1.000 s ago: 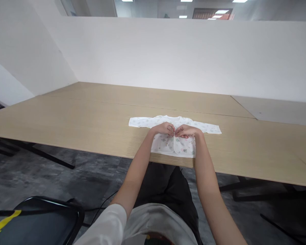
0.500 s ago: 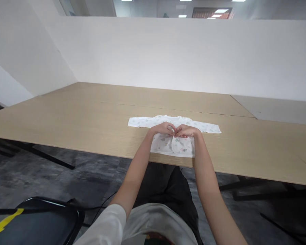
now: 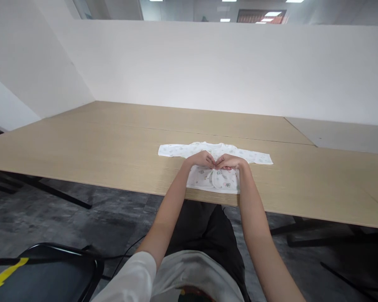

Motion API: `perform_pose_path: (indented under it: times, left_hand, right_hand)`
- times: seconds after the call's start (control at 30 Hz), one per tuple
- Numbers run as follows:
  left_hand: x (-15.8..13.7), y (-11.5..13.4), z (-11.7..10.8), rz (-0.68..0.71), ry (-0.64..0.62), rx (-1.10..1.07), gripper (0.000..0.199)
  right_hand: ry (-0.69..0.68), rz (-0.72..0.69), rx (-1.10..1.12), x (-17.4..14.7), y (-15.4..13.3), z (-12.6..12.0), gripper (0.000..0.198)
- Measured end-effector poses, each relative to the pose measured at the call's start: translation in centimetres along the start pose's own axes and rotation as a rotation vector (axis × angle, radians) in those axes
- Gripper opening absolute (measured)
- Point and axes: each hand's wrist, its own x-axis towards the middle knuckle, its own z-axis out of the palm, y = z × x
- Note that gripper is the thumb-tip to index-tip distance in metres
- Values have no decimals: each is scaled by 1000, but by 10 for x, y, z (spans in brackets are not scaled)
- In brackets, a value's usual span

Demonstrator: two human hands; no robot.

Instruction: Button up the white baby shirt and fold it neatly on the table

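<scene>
Head view showed us our left hand (image 3: 204, 158) and right hand (image 3: 228, 161) together at the middle of the shirt (image 3: 197, 178). It lay on the table (image 3: 113, 155), close to our side, with its sleeves (image 3: 173, 150) spread out left and right. Both hands had their fingertips pinched on the shirt at its front line, and they met there, or almost met; how much fabric was between them, we could not tell. Just below, small creases ran down, and a rounded flap (image 3: 222, 180) showed its corner. We judged this to be fine work on the front line. To do it well, we needed to match both sides at one height, hold steady with one hand while the other pressed, and pull only gently, because the fabric seemed thin. Any fastener was hidden by our fingers, so feeling first seemed wiser than force.
</scene>
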Motion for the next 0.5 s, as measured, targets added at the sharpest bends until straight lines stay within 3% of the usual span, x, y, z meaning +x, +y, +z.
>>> perform_pose_path:
  times: [0.5]
  left_hand:
    - [3,-4,2,21,34,252,33]
  right_hand:
    - [10,7,-9,4,3,-2,26]
